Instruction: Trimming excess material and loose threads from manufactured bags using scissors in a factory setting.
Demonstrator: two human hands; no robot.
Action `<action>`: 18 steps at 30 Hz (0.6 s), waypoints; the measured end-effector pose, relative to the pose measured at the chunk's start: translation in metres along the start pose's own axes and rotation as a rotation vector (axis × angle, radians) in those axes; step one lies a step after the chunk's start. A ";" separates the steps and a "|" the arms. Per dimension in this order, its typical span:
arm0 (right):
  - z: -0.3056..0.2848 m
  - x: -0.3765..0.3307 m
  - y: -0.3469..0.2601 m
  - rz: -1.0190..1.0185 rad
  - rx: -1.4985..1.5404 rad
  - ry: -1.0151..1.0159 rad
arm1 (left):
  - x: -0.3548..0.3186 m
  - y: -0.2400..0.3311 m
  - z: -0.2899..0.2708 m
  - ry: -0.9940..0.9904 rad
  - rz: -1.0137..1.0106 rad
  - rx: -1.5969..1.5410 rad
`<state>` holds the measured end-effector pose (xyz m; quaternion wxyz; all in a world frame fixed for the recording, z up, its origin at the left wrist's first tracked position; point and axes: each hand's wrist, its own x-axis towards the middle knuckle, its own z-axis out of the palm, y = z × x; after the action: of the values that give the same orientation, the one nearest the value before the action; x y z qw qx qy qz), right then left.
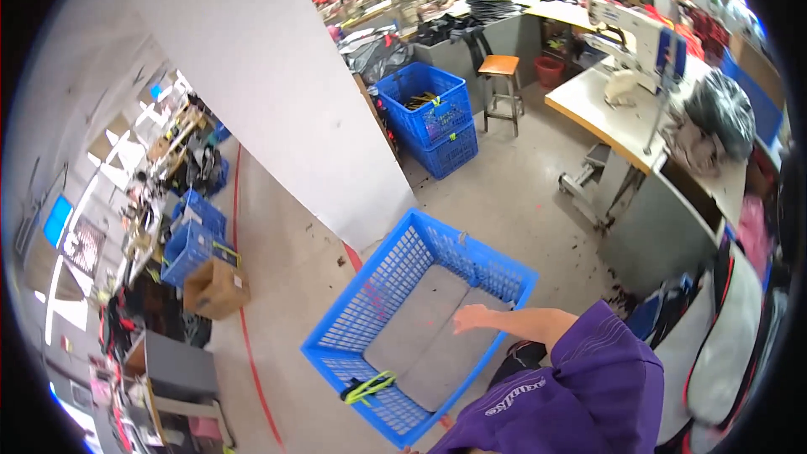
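Observation:
A large blue plastic crate (324,338) with slatted walls stands on the floor in front of me. Flat grey sheets (418,307) line its bottom. A yellow-green strap (367,388) is tied at its near left rim, beside a dark piece. My right hand (473,318) hangs over the crate's right part, fingers loosely curled, with nothing visible in it. Whether it touches the sheets is unclear. At the lower picture edge, by the crate's near corner, a sliver that may be my left hand (409,451) shows; its fingers are hidden.
A white pillar (336,118) rises just beyond the crate. Behind stand stacked blue crates (433,122) and a wooden-topped stool (501,67). A sewing machine table (601,113) is at right, light padded panels (723,345) nearer. A cardboard box (216,288) sits left, past red floor tape (249,353).

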<state>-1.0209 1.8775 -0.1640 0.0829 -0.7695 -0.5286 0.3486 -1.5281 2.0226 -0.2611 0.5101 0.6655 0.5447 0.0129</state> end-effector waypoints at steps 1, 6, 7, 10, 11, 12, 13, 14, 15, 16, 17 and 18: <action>0.010 -0.006 -0.008 0.044 -0.020 -0.067 | 0.008 -0.013 -0.029 -0.010 -0.023 0.001; 0.061 -0.050 -0.037 0.131 -0.067 -0.157 | 0.033 -0.070 -0.050 -0.141 -0.202 -0.073; 0.067 -0.051 -0.044 0.111 -0.054 -0.075 | 0.029 -0.086 -0.048 -0.159 -0.257 -0.096; 0.083 -0.055 -0.061 0.096 -0.092 0.016 | 0.020 -0.088 -0.041 -0.025 -0.444 -0.312; 0.088 -0.071 -0.038 0.177 -0.110 0.048 | 0.028 -0.046 -0.026 0.063 -0.557 -0.452; 0.093 -0.078 -0.034 0.178 -0.111 0.052 | 0.021 -0.042 -0.027 0.062 -0.553 -0.452; 0.098 -0.081 -0.026 0.151 -0.256 -0.019 | 0.022 -0.038 -0.026 0.015 -0.456 -0.319; 0.100 -0.082 -0.016 0.125 -0.402 -0.089 | 0.024 -0.034 -0.024 -0.031 -0.358 -0.185; 0.117 -0.086 -0.017 0.130 -0.386 -0.097 | 0.015 -0.046 -0.030 -0.037 -0.367 -0.171; 0.120 -0.088 -0.011 0.191 -0.410 -0.016 | 0.012 -0.045 -0.024 -0.040 -0.348 -0.116; 0.126 -0.088 -0.007 0.258 -0.433 0.064 | 0.014 -0.042 -0.021 -0.049 -0.327 -0.057; 0.133 -0.082 -0.016 0.271 -0.434 0.069 | 0.025 -0.035 -0.022 -0.060 -0.318 -0.055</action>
<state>-1.1324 1.7812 -0.2178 -0.1134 -0.8446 -0.4800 0.2084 -1.5554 2.0514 -0.2877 0.5397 0.5567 0.6273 -0.0728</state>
